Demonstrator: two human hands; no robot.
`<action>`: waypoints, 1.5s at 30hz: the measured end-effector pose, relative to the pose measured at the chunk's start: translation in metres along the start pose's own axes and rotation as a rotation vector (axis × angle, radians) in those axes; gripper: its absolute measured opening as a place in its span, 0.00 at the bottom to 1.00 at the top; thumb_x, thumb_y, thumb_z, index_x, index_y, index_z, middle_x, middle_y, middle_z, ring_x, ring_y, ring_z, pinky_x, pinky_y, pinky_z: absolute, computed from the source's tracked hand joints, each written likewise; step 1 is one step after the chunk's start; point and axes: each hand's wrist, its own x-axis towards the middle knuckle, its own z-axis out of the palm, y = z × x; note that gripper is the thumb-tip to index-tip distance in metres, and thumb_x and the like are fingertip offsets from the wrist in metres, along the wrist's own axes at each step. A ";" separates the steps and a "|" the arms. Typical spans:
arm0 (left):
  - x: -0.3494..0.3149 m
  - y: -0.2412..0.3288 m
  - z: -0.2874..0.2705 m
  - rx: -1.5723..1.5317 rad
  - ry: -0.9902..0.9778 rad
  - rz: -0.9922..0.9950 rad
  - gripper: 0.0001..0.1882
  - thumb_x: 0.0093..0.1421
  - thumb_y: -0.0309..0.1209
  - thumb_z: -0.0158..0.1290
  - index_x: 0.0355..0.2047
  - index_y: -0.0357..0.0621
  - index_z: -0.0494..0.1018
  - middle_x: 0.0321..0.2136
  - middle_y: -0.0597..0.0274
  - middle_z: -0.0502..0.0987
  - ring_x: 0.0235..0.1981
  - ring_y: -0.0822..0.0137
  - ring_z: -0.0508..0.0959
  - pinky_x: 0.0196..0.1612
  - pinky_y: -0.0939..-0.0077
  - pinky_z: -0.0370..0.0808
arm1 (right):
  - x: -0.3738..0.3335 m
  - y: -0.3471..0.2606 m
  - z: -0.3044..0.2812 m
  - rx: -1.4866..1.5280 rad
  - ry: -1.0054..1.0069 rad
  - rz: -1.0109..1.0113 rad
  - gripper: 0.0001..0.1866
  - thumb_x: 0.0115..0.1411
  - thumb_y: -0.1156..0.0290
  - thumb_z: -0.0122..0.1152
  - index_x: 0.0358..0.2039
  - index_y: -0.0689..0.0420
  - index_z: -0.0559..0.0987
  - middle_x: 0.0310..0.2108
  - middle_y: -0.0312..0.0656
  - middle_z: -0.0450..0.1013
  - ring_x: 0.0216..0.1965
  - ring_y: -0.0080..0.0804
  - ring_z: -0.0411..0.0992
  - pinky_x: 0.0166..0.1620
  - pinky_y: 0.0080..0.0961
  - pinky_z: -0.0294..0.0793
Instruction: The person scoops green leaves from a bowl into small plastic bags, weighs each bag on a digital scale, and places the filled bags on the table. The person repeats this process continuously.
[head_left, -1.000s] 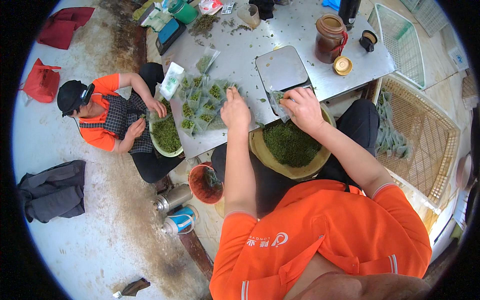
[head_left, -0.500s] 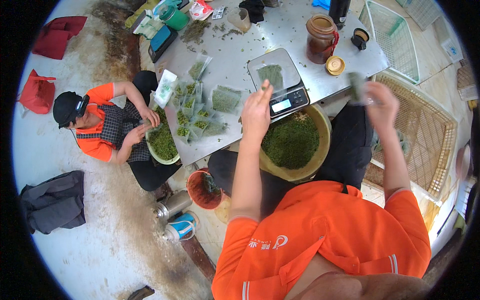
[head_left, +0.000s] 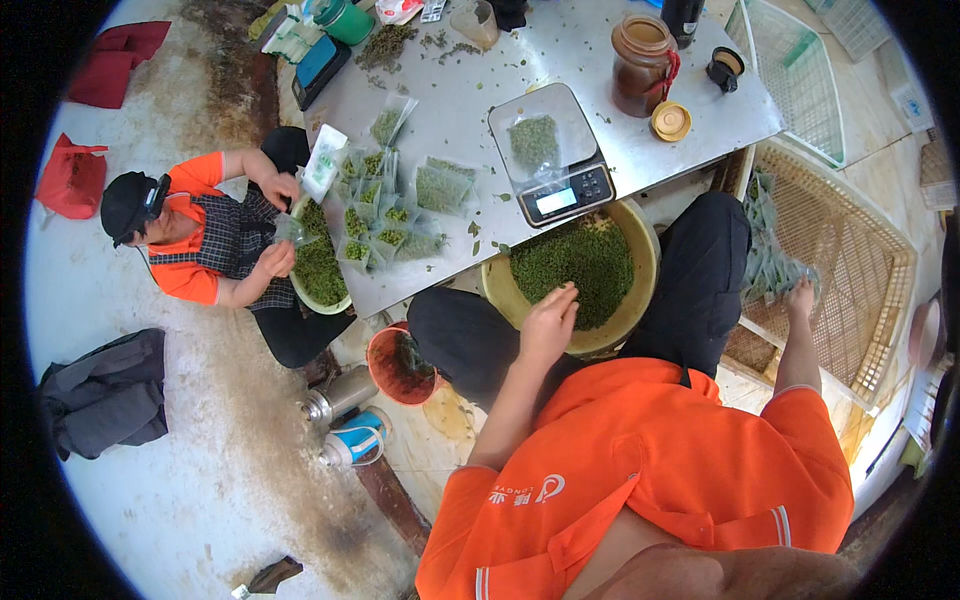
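Observation:
My left hand hovers at the near side of a yellowish basin of loose green leaves. Its fingers are pressed together, and whatever may be between them is too small to make out. Out to the right, my right hand reaches over a tan plastic crate and grips the end of a clear bag of green leaves. Several similar bags lie along the crate's left part. On the table's near edge, a digital scale bears one flat bag of leaves.
Several filled bags lie on the metal table, with a brown jar, its lid and a black cup at the right. A co-worker handles a bag at the left. A red bucket and flasks stand on the floor.
My right hand has carried a bag from beside the table down into the crate. My left hand has moved from above the scale back to the basin's near side.

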 end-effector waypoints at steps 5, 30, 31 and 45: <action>-0.006 -0.015 0.033 -0.003 -0.173 -0.048 0.15 0.66 0.31 0.58 0.51 0.38 0.81 0.51 0.48 0.83 0.53 0.49 0.81 0.55 0.58 0.79 | 0.042 -0.047 -0.029 0.122 -0.479 0.077 0.24 0.74 0.60 0.43 0.63 0.57 0.75 0.53 0.62 0.77 0.55 0.61 0.75 0.59 0.49 0.73; 0.017 -0.048 0.086 -0.551 -0.438 -0.697 0.16 0.65 0.24 0.58 0.53 0.33 0.79 0.42 0.52 0.84 0.43 0.61 0.85 0.47 0.68 0.84 | -0.015 -0.389 -0.277 0.624 0.099 -0.490 0.15 0.61 0.70 0.70 0.50 0.55 0.83 0.62 0.48 0.73 0.65 0.50 0.69 0.68 0.45 0.66; 0.010 -0.039 0.068 -0.771 -0.332 -0.762 0.16 0.67 0.23 0.57 0.54 0.32 0.78 0.43 0.53 0.84 0.43 0.61 0.85 0.48 0.68 0.84 | -0.019 -0.407 -0.284 0.665 0.103 -0.565 0.14 0.60 0.72 0.70 0.47 0.56 0.84 0.62 0.48 0.73 0.65 0.49 0.69 0.70 0.47 0.63; 0.119 0.068 -0.050 -1.701 0.406 -0.407 0.28 0.73 0.17 0.41 0.70 0.19 0.49 0.68 0.37 0.60 0.67 0.48 0.68 0.75 0.60 0.65 | -0.041 -0.455 -0.263 0.560 0.157 -0.752 0.05 0.59 0.73 0.68 0.36 0.55 0.84 0.52 0.41 0.79 0.61 0.43 0.73 0.68 0.47 0.67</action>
